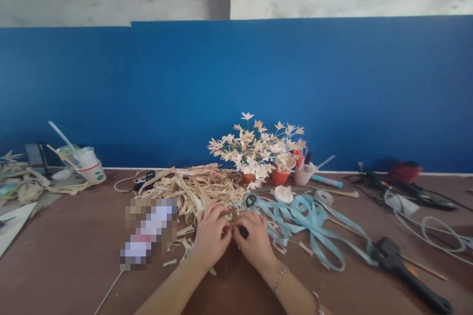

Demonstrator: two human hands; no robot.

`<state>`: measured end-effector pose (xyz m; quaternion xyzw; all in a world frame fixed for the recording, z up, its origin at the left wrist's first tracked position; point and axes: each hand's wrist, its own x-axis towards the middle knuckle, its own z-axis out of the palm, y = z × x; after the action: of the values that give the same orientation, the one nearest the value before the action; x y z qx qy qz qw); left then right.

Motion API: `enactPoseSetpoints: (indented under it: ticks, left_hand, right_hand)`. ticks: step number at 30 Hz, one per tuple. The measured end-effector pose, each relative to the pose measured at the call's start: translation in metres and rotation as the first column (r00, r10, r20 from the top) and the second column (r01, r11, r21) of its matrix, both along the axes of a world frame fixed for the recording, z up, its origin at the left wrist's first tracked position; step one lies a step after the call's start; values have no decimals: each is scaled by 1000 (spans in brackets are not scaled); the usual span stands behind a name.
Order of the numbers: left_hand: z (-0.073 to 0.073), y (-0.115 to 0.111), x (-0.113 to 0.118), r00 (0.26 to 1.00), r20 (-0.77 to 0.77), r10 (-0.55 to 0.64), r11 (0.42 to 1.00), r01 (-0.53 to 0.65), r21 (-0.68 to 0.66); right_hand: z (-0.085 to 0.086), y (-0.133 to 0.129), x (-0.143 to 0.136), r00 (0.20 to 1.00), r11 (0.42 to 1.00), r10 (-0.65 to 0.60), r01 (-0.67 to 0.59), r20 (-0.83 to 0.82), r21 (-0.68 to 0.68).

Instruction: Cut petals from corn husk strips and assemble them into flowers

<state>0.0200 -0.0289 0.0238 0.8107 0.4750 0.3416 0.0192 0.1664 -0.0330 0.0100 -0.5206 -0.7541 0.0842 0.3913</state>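
My left hand [212, 234] and my right hand [253, 236] meet at the fingertips low over the middle of the table. Both are closed in a pinch; whatever lies between the fingers is too small or too hidden to make out. A dark patch shows inside the curl of my right hand. Just beyond my left hand spreads a heap of dry, pale husk-like strips [199, 184]. Light blue ribbon [308, 214] lies in loose loops to the right of my right hand. Behind both hands stands a bunch of cream-coloured handmade flowers [254, 150] on thin stems.
A black clamp-like tool [406, 270] lies at the right front, with cables [428, 229] beyond it. A blurred-out device [148, 236] with a cord rests at left. A white cup [92, 171] stands at the back left; an orange pot [281, 176] is behind the ribbon. A blue panel [166, 93] backs the table.
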Motion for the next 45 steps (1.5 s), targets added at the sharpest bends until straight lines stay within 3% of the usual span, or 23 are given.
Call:
enactPoseSetpoints:
  ticks: [9, 10, 12, 14, 16, 27, 30, 37, 45]
  left_hand:
    - [-2, 5, -3, 990, -29, 139, 990, -139, 11]
    - [-3, 8, -6, 988, -41, 152, 988, -152, 12]
    - [-3, 12, -11, 988, -68, 139, 990, -139, 3]
    - [-4, 14, -15, 991, -90, 99, 995, -101, -12]
    - [-6, 16, -16, 992, -108, 61, 998, -64, -29]
    - [-10, 18, -18, 994, -99, 44, 998, -49, -48]
    - [-8, 19, -20, 997, -55, 55, 998, -56, -20]
    - [6, 13, -21, 993, 113, -12, 999, 15, -32]
    - [6, 9, -13, 977, 184, -108, 984, 131, -118]
  right_hand:
    - [-4, 0, 0, 982, 987, -162, 159, 101, 36]
    - [-2, -1, 0, 983, 991, -133, 131, 124, 23]
    - [3, -7, -2, 985, 999, 40, -36, 169, -31]
    - [7, -15, -7, 944, 963, 268, -255, 195, -89]
    - [9, -23, -14, 899, 921, 388, -369, 205, -126]
    - [-3, -34, -30, 858, 877, 465, -414, 217, -245]
    - [0, -27, -24, 887, 894, 434, -401, 156, -201]
    - [6, -4, 5, 980, 981, 193, -194, -48, -14]
    - [3, 0, 7, 978, 988, 151, -155, -142, -15]
